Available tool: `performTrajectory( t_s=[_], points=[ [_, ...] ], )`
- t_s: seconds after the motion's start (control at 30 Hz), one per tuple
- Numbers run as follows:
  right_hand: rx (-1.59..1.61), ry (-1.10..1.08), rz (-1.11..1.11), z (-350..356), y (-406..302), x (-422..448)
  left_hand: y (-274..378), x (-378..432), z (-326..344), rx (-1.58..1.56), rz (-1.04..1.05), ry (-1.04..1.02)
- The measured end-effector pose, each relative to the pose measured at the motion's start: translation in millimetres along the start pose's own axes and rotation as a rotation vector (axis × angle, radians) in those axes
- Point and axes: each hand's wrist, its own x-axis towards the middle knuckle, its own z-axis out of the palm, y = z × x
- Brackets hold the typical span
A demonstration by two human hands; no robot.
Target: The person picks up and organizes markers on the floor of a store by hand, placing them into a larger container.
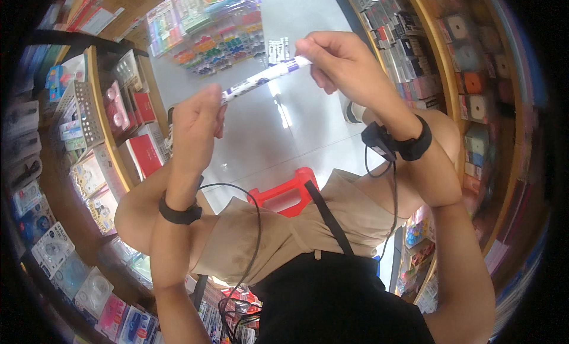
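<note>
A slim white pen-like tube [266, 80] with purple bands and dark printing spans the space between my hands, above the grey floor. My left hand [198, 117] closes its fingers around the lower left end. At the upper right end, my right hand [340, 62] pinches the tube between thumb and fingers. Both tips are hidden by my fingers. Beyond it, a small white packet [278, 50] with dark marks lies on the floor. Packs of colourful pens [222, 37] are piled to the left of that packet.
Wooden shelves [104, 117] with boxed and blister-packed goods rise on the left. More shelves [433, 37] with small boxes stand on the right. A red plastic stool [311, 175] shows by my shorts. Black cables [258, 228] hang from my wrist straps.
</note>
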Motion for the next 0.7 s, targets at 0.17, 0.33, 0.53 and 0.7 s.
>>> performTrajectory(
  t_s=[0.17, 0.33, 0.53, 0.7],
  points=[
    [-0.036, -0.023, -0.049, 4, 4, -2, -1, 4, -4, 0.023, -0.045, 0.072],
    [-0.403, -0.09, -0.14, 7, 4, -3, -10, 13, -16, 0.253, -0.074, 0.073],
    [-0.627, -0.157, -0.021, 9, 30, 4, 0, 22, -24, 0.61, -0.033, 0.179],
    [-0.652, -0.23, 0.302, 21, 67, 18, 14, 21, -48, 0.562, -0.107, 0.286]
  ],
)
